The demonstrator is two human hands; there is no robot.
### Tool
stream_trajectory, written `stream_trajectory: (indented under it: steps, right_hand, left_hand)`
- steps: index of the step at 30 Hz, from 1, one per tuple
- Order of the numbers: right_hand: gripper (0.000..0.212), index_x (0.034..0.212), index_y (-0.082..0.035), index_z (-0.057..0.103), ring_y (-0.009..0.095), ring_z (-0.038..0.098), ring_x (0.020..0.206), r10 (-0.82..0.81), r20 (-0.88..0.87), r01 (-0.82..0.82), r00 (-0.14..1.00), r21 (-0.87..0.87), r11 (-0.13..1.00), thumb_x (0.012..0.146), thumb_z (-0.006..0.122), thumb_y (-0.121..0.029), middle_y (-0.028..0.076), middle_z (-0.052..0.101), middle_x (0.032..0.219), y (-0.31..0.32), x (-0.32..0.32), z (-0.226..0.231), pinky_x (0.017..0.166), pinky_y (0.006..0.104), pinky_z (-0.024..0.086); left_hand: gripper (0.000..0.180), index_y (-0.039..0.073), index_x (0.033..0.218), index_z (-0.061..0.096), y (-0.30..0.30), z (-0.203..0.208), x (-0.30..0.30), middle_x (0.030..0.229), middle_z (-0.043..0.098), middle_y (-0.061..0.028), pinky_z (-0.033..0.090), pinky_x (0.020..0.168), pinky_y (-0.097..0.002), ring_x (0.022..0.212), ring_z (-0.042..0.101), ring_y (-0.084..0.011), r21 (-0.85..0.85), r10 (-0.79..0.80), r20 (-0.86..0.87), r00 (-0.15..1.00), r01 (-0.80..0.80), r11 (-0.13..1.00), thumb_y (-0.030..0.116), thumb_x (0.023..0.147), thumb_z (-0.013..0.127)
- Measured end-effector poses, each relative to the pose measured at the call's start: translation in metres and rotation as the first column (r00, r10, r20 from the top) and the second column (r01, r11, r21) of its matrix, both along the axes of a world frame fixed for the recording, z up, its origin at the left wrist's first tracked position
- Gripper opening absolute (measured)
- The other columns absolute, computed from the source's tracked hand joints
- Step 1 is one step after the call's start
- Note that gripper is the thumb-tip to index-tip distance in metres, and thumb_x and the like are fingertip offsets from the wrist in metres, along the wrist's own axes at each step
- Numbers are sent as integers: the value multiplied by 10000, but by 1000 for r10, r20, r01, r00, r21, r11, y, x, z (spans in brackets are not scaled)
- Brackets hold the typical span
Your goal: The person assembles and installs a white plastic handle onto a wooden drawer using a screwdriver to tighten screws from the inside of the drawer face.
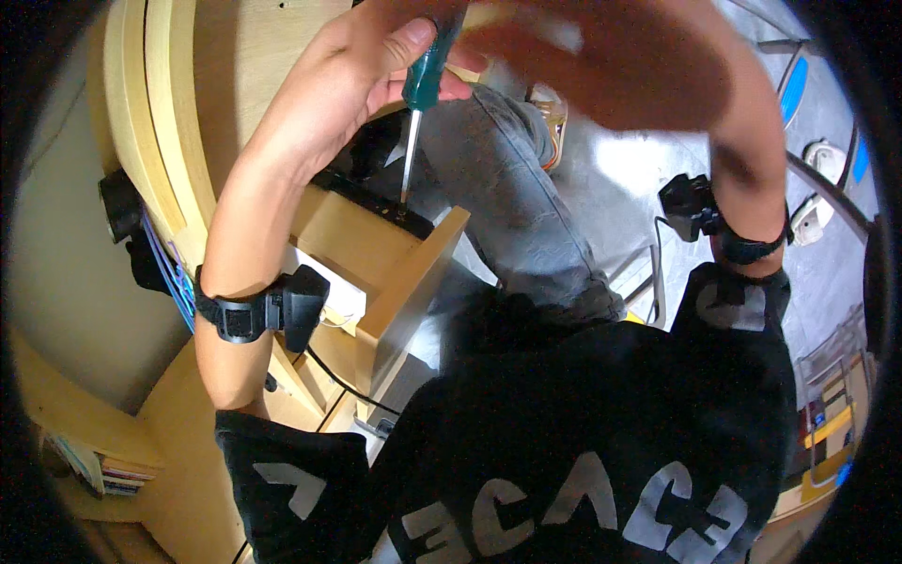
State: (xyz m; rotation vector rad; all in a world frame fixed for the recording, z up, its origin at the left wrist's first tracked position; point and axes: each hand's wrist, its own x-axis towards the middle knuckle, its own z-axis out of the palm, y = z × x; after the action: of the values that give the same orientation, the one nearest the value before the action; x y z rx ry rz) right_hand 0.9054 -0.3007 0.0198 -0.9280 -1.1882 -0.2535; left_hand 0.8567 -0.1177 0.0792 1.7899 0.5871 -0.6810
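Nearest, a black shirt [601, 451] fills the lower frame, with a strapped band [258, 312] on the left forearm. Farther up, the left hand [352, 80] curls its fingers around a teal-handled screwdriver [420, 103], whose tip rests on the dark top edge of a wooden panel [413, 282]. The right hand [620, 61] hovers just beside the handle, blurred; its fingers' spread cannot be told.
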Motion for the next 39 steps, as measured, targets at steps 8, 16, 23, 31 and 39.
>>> stream_trajectory:
  steps: [8, 16, 23, 31, 39]
  right_hand:
    - [253, 1015, 26, 612, 280, 600, 893, -3, -97, -52, 995, -561, 826, 766, 570, 44, 128, 582, 1025, -36, 34, 15, 756, 349, 479]
    - [159, 939, 26, 640, 212, 613, 762, -13, -202, -123, 979, -646, 754, 794, 624, -39, 112, 633, 920, -30, 41, 18, 700, 319, 474]
    - [183, 964, -3, 641, 167, 598, 785, -143, -319, -111, 937, -657, 745, 806, 647, -95, 94, 658, 847, -24, 38, 2, 714, 291, 464]
    - [198, 1023, -9, 633, 141, 584, 735, -49, -521, -347, 852, -633, 692, 830, 625, -50, 94, 656, 830, -40, 33, 2, 653, 300, 457]
    - [183, 998, 14, 620, 146, 585, 708, -55, -486, -335, 872, -676, 656, 853, 606, -97, 102, 627, 766, -41, 35, 11, 632, 281, 459]
  left_hand:
    - [331, -70, 1221, 434, -29, 13, 5, 1080, 611, -196, 520, 880, -342, 924, 651, -240, -362, -118, 26, 993, 120, 925, 134, 962, 469]
    - [356, -33, 1197, 497, -19, 9, 3, 910, 660, -93, 504, 769, -251, 857, 639, -157, 67, -345, 110, 932, 340, 938, 55, 874, 620]
    - [291, -30, 1172, 498, -20, -5, 3, 1001, 643, -117, 492, 818, -264, 917, 627, -161, 63, -464, 223, 858, 462, 885, 35, 897, 568]
    - [254, -18, 1066, 546, -29, 0, -1, 898, 630, -53, 475, 735, -238, 835, 609, -103, 182, -571, 151, 807, 545, 818, 13, 837, 653]
    - [328, 11, 1142, 530, -32, 2, -1, 878, 618, -35, 457, 766, -238, 867, 582, -95, -15, -308, 191, 932, 317, 948, 26, 838, 651]
